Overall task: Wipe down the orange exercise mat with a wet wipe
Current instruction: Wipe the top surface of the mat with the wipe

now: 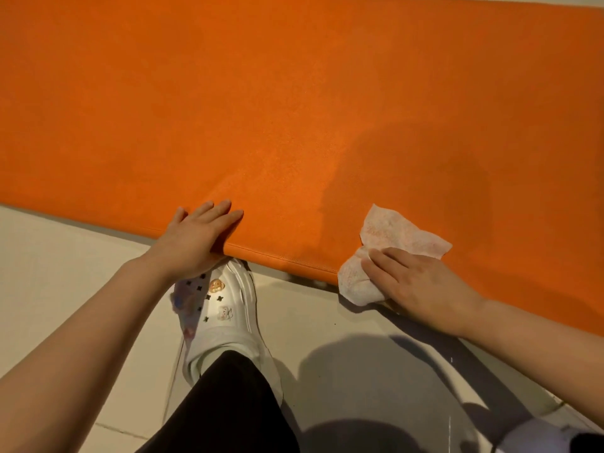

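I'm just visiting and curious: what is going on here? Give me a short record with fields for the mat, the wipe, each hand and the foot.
mat: orange exercise mat lying on a pale tiled floor
wipe: white wet wipe, crumpled, draped over the mat's near edge
right hand: right hand presses the wipe with straight fingers
left hand: left hand rests flat on the mat's near edge, fingers straight
foot: white clog with small charms, toe at the mat's edge
surface: darker patch beyond the wipe, damp or shadow, cannot tell

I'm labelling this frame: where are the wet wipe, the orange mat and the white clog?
wet wipe (400,238), head view, flat upper part.
orange mat (261,109), head view, bare top surface.
white clog (233,308), head view, upper with charms.
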A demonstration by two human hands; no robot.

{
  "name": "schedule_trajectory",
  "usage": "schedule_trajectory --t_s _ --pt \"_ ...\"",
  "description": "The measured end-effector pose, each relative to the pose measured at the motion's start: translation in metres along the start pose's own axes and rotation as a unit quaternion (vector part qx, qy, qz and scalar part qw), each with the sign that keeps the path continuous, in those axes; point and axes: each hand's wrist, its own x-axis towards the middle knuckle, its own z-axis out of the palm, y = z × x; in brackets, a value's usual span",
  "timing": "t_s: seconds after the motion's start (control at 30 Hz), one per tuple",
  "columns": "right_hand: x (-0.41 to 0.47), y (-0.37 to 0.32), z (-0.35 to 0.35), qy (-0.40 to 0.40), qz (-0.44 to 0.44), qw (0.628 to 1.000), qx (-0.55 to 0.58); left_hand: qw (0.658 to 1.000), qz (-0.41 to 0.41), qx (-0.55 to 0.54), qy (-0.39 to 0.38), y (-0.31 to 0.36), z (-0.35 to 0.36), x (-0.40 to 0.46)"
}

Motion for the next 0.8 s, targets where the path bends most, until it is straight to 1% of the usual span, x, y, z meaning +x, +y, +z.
schedule_trajectory --t_s 0.07,0.13,0.2,0.27,0.33,0.37,0.43,0.47,0.5,0.53,0.6,0.63,0.7,0.77,0.8 --pt "-0.002 0.001 0.002 -0.01 0.011 1.0 0.023 0.999 -0.008 -0.003 -0.041 0.007 -0.001 -0.002" --pt "-0.005 0.003 0.005 -0.08 0.024 0.996 0.036 0.996 -0.017 -0.058 -0.064 0.018 -0.004 -0.002" --pt "-0.005 0.006 0.004 -0.134 0.033 0.99 0.037 0.996 -0.013 -0.069 -0.053 0.033 -0.001 0.002" --pt "-0.001 0.008 -0.004 -0.187 0.047 0.979 0.072 0.998 -0.013 -0.04 -0.048 0.051 0.008 0.007" --pt "0.008 0.009 -0.013 -0.243 0.056 0.96 0.127 0.998 -0.031 0.003 -0.055 0.06 0.02 0.013" --pt "0.014 0.01 -0.016 -0.263 0.052 0.954 0.135 0.998 -0.04 0.014 -0.051 0.06 0.026 0.015" --pt "0.035 0.011 -0.018 -0.276 0.025 0.954 0.118 0.998 -0.04 0.022 -0.032 0.057 0.035 0.018" --pt "0.046 0.01 -0.013 -0.274 0.016 0.955 0.11 0.999 -0.028 0.019 -0.014 0.056 0.036 0.017" --pt "0.06 0.009 -0.008 -0.26 0.018 0.959 0.11 1.0 -0.007 0.022 -0.004 0.054 0.036 0.018" --pt "0.076 0.007 -0.001 -0.23 0.03 0.966 0.116 1.0 0.004 0.028 0.004 0.051 0.041 0.018" --pt "0.114 0.002 0.016 -0.138 0.073 0.978 0.137 0.999 -0.002 0.048 0.014 0.047 0.048 0.019" --pt "0.134 -0.001 0.024 -0.088 0.103 0.98 0.145 0.999 -0.001 0.054 0.005 0.048 0.049 0.019" --pt "0.175 -0.008 0.034 -0.004 0.195 0.97 0.147 0.999 0.01 0.052 0.004 0.046 0.05 0.019" --pt "0.203 -0.02 0.041 0.034 0.303 0.942 0.138 0.999 0.002 0.036 0.016 0.041 0.054 0.018" --pt "0.21 -0.025 0.042 0.04 0.333 0.933 0.134 0.999 -0.012 0.034 0.018 0.038 0.056 0.018"
